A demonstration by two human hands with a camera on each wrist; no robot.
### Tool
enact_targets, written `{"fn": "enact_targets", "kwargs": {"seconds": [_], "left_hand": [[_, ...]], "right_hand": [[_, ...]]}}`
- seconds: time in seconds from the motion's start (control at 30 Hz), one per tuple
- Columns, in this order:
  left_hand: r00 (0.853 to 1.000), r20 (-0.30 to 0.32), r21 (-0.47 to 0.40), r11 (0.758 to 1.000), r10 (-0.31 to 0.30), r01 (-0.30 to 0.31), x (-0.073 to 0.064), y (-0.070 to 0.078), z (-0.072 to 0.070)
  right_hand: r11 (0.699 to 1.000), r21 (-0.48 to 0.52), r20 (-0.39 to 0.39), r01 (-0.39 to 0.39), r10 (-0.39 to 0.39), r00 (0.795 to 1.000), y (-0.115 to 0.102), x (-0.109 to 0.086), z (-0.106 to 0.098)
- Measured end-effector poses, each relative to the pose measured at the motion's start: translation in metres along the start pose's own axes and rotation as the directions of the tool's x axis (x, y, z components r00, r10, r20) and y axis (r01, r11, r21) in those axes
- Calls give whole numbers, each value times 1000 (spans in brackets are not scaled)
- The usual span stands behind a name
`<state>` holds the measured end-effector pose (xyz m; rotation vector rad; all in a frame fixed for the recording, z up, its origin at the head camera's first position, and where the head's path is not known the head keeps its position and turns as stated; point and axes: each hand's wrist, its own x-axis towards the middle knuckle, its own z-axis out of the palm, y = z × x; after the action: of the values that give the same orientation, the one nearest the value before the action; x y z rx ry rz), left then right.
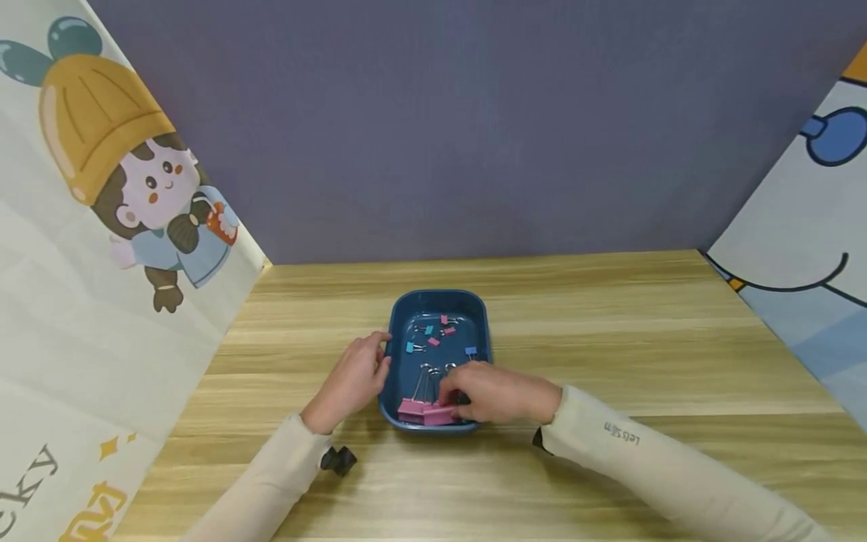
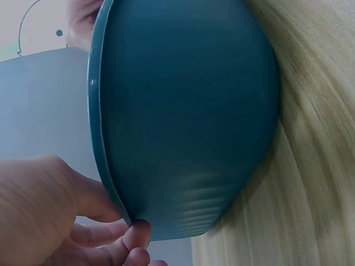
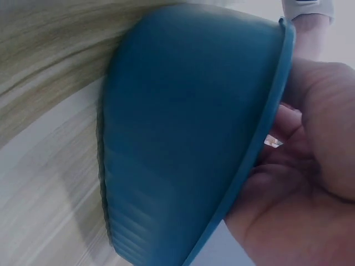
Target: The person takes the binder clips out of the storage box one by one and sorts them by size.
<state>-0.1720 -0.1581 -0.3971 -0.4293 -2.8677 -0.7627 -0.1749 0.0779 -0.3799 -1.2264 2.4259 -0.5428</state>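
Note:
A dark blue tray (image 1: 400, 316) with rounded corners stands on the table. At its left rim my left hand (image 1: 352, 376) pinches the edge between thumb and fingers; the left wrist view shows this hand (image 2: 72, 216) on the rim too. My right hand (image 1: 491, 391) reaches over the right wall into the near end, thumb and fingers about a large pink binder clip (image 1: 440, 415). Beside that lies another large pink binder clip (image 1: 411, 410), wire handles pointing away from me. In the right wrist view, the tray wall (image 3: 183, 133) hides the fingertips of my right hand (image 3: 299, 183).
Farther inside the tray lie small binder clips: teal (image 1: 410, 347), blue (image 1: 471, 351) and pink (image 1: 445, 320). The wood-grain table (image 1: 609, 339) extends on both sides. A grey panel (image 1: 474, 135) rises behind, with printed cloths (image 1: 61, 263) at the sides.

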Motion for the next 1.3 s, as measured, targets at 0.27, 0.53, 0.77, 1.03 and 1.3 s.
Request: {"fn": "enact_targets", "kwargs": {"seconds": [0.27,0.53,0.77,1.03,1.3], "left_hand": [[1000,19,-9,1000,-21,22,-2,-1,-2],[1000,22,-19,1000,-3,3,-2,0,-2],[1000,3,-4,1000,23,-23,-3,-2,-2],[999,-4,18,999,39,-38,-3,-1,-2],[1000,-3,27,999,30,-30,-2,-1,-1]], "right_hand": [[999,10,-74,39,-38,997,3,-1,-5],[998,39,-165,56,-48,985,8,-10,-14],[998,45,-245,34,-22,969,14,-20,-26],[1000,0,-413,0,0,911,41,-44,-44],[997,30,-502,-64,71,862,79,-69,-50]]}}
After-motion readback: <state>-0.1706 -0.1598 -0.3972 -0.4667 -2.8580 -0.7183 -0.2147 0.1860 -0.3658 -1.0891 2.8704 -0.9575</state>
